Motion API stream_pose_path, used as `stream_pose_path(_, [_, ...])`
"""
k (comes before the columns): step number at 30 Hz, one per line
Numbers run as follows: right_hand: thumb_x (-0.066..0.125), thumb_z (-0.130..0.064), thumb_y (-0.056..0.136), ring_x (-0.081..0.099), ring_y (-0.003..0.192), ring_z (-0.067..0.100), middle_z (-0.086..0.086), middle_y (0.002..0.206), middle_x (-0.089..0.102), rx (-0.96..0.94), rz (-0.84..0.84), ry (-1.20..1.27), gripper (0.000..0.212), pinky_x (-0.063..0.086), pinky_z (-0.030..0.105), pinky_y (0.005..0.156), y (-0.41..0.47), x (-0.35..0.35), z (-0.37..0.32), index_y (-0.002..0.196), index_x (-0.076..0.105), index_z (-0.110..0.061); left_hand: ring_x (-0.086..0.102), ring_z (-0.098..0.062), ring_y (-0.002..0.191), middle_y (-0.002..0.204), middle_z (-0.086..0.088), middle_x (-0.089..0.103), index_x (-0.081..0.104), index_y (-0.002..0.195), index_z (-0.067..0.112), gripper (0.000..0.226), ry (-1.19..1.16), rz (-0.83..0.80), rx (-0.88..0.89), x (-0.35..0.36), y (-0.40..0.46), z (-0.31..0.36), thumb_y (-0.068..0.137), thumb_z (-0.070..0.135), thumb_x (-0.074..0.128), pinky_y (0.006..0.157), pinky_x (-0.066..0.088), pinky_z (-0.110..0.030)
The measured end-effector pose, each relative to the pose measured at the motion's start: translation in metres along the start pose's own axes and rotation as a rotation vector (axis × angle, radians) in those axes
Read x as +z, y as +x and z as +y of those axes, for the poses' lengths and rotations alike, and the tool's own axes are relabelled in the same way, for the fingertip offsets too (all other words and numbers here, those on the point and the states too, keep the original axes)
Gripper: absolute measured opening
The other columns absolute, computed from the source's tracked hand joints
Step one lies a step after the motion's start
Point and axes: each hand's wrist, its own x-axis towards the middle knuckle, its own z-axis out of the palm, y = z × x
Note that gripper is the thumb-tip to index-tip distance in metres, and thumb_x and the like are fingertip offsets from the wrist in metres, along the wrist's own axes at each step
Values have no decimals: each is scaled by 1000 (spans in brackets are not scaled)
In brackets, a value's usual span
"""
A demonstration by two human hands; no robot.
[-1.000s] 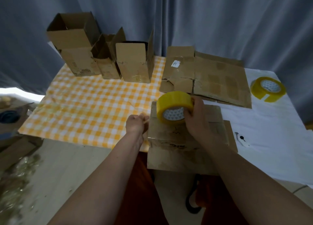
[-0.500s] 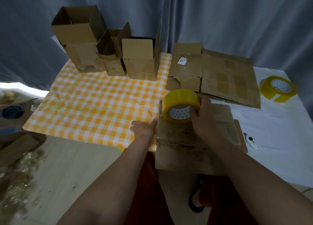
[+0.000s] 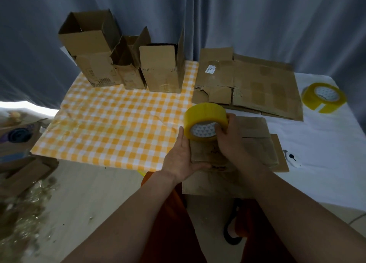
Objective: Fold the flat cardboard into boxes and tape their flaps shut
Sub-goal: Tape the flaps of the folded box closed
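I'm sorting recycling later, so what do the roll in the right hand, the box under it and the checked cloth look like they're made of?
Roll: glossy yellowish-clear plastic tape on a white printed core, likely paperboard.
Box: plain brown cardboard, matte, with creased, scuffed faces.
Checked cloth: probably thin plastic or coated sheet rather than woven fabric; it shows faint sheen and sharp wrinkles, but that stays uncertain.

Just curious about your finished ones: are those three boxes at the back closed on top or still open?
Open. All three boxes stand upright with their top flaps sticking up, untaped.
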Motion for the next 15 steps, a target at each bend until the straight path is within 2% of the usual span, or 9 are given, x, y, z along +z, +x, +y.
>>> stream_pose_path(1, [46, -19, 98, 48, 115, 25, 11, 129, 46, -6, -12, -7, 38, 46, 40, 94, 0, 0, 0, 133, 34, -10, 19, -17, 145, 161, 0, -6, -7, 153, 19, 125, 106, 11, -7, 1, 0, -1, 67, 68, 70, 114, 32, -32])
stream_pose_path(3, [45, -17, 98, 47, 116, 25, 10, 130, 45, -23, -26, -29, 38, 45, 40, 94, -1, -3, -1, 134, 32, -11, 6, -18, 148, 161, -3, -7, -9, 152, 16, 124, 266, 31, -26, 2, 1, 0, 68, 75, 61, 120, 19, -37])
stream_pose_path(6, [44, -15, 98, 45, 113, 20, 3, 124, 43, -65, -40, -97, 41, 42, 34, 88, 2, -21, 0, 137, 30, -14, -12, -16, 148, 160, -5, -15, -13, 152, 13, 122, 403, 5, -84, 3, 0, 1, 70, 83, 45, 121, 3, -43])
stream_pose_path(11, [50, -14, 93, 48, 111, 34, 17, 129, 43, -206, 168, -508, 45, 35, 33, 81, 10, -84, 18, 135, 35, -11, -13, -18, 147, 160, -6, -18, -16, 150, 10, 121, 457, -40, -122, 3, 0, 6, 72, 84, 40, 121, 0, -44])
stream_pose_path(13, [52, -14, 91, 50, 105, 33, 15, 126, 43, -205, 208, -529, 44, 35, 33, 75, 8, -89, 21, 132, 37, -12, -15, -21, 147, 159, -8, -19, -16, 150, 8, 123, 489, -60, -137, 0, -1, 10, 70, 86, 38, 120, -2, -45])
stream_pose_path(15, [50, -13, 91, 50, 105, 31, 14, 127, 42, -141, 221, -437, 42, 39, 36, 76, 5, -84, 20, 131, 38, -12, -20, -26, 146, 158, -13, -23, -19, 148, 6, 132, 555, -103, -176, -3, 0, 17, 65, 90, 38, 120, -4, -48])
